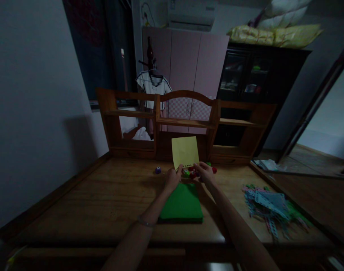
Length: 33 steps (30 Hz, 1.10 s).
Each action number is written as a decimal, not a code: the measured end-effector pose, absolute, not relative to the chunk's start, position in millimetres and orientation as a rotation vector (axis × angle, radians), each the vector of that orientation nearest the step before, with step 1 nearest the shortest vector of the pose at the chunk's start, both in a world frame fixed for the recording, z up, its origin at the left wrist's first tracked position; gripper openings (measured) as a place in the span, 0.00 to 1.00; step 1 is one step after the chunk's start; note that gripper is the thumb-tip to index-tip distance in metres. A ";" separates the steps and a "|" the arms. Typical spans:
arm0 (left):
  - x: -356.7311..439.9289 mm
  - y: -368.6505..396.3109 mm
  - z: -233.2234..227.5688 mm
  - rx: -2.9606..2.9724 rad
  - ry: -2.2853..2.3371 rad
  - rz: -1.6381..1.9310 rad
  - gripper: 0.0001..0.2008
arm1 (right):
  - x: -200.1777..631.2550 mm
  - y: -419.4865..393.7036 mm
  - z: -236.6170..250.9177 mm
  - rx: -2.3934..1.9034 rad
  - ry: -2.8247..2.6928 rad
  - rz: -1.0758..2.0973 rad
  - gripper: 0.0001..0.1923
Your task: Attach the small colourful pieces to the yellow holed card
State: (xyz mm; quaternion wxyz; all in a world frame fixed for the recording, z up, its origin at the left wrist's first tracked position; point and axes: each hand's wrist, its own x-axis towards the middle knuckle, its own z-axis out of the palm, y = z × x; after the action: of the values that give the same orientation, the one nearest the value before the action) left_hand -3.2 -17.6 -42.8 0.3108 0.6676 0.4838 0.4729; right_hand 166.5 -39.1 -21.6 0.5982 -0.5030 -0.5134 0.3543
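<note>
Both hands pinch the yellow sheet [185,151]: left hand [172,178] at its lower left corner, right hand [205,172] closed by a red punch [193,174]; punching along the bottom edge seems underway, so alignment matters next

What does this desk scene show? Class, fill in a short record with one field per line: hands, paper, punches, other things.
left hand: fingers pinch the lower left edge of the yellow paper
right hand: at the paper's lower right edge, over a red punch
yellow paper: held upright, small holes along its bottom edge
green punch: between the two hands, under the paper
purple punch: alone on the desk, left of the hands
green sheets: flat stack below the hands
cut paper strips: heap at the right
</note>
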 end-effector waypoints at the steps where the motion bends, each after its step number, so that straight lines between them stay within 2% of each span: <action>1: -3.4 -17.1 -43.4 1.770 1.280 1.249 0.32 | 166.5 -38.4 -21.9 -1.159 -1.183 0.818 0.22; 21: -3.5 -20.2 -36.6 1.798 1.219 1.296 0.29 | 170.5 -32.1 -25.5 -1.142 -1.146 0.756 0.24; 33: -4.7 -17.6 -38.6 1.798 1.262 1.316 0.26 | 173.6 -30.7 -26.6 -1.102 -1.124 0.737 0.21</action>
State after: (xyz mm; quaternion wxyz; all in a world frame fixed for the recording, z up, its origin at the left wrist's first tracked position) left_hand -4.7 -17.6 -38.6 0.2863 0.6728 0.4722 0.4923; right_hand 173.6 -30.7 -26.6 0.6456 -0.4843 -0.4937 0.3239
